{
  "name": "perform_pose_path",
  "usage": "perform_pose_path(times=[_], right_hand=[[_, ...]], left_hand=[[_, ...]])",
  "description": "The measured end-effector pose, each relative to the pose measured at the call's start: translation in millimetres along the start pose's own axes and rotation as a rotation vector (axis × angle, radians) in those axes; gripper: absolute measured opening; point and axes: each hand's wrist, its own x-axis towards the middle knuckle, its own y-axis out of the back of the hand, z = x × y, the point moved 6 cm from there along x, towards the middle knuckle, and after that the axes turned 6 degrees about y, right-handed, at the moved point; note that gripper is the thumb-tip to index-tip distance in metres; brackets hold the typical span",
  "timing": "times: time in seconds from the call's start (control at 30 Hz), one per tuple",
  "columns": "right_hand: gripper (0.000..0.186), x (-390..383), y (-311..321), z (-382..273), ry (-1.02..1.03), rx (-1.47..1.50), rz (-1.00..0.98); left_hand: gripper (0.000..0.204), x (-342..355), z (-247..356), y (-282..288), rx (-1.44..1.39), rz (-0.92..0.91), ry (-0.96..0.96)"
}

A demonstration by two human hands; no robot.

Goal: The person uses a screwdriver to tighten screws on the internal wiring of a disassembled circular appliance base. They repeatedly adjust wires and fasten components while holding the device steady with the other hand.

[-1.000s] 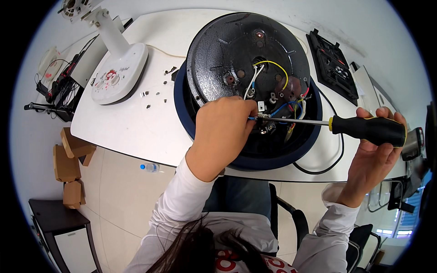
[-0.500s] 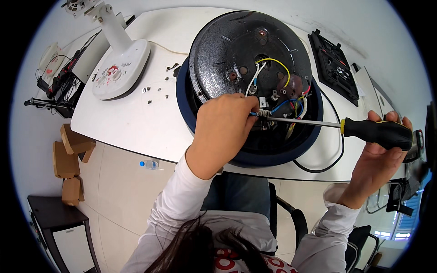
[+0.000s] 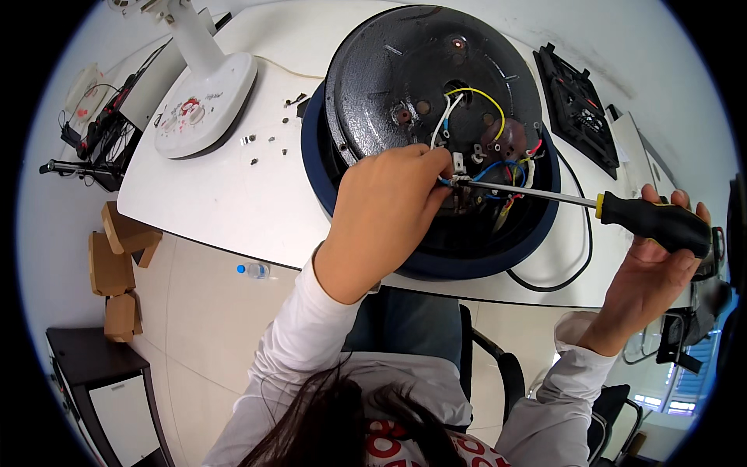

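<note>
A round appliance with a dark blue rim [image 3: 311,156] lies opened on the table, its black metal plate [image 3: 373,101] tilted up at the back. White, yellow and blue wires [image 3: 502,166] run from the plate into the housing. My left hand [image 3: 393,202] is closed in a pinch at a small metal terminal [image 3: 461,182], with a short piece of blue wire between its fingertips. From the right, a screwdriver [image 3: 537,191] with a black and yellow handle reaches the terminal with its tip. My right hand [image 3: 650,272] holds that handle with the fingers curled around its end.
Several small screws and metal pieces [image 3: 253,162] lie on the white table [image 3: 210,210] left of the appliance. Behind them stands a white fan base [image 3: 206,117]. An open black tool case [image 3: 576,109] lies at the right back. A black cable [image 3: 572,272] curves beside the appliance.
The terminal, the screwdriver tip and my left fingers have shifted slightly up and right in the picture. The whole view has moved a little too. Both hands keep their grips.
</note>
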Motion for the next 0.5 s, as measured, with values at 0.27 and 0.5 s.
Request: perform_pose_path(times=[0.27,0.5], right_hand=[[0.058,0.8,3.2,-2.5,0.025,-0.102,0.056],[0.05,6.0,9.1,0.4,0.031,-0.017,0.13]], left_hand=[[0.016,0.8,-0.9,-0.9,-0.043,0.019,-0.028],[0.017,0.3,-4.7,0.8,-0.135,0.101,-0.058]])
